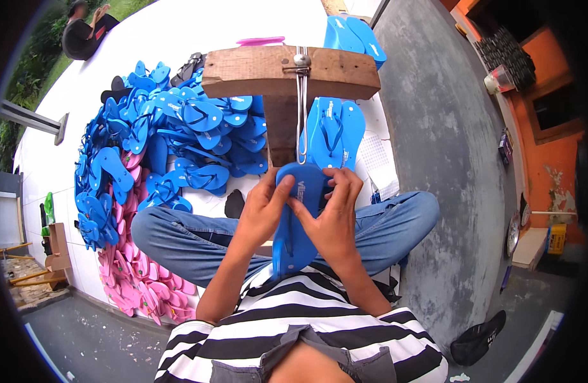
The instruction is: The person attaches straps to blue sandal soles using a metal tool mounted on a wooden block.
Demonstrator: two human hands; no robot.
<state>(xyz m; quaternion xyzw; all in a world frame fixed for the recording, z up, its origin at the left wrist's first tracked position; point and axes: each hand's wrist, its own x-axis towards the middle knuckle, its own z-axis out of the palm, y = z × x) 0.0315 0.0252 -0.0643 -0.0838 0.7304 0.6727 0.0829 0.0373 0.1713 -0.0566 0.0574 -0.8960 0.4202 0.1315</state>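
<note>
A blue flip-flop is held upright in front of my lap, its toe end pointing away from me. My left hand grips its left edge, with the thumb on the sole. My right hand closes on the right edge, thumb across the middle and fingers curled at the side. Just beyond the toe end hangs a looped metal wire, fixed at a round-headed bolt on a T-shaped wooden stand. Whether the wire touches the flip-flop I cannot tell. Behind the stand's right side lies a pair of blue flip-flops.
A big heap of blue flip-flops spreads at the left, with pink flip-flops nearer me. More blue ones are stacked at the far right. White sheets lie by my right knee. A person sits at the far left.
</note>
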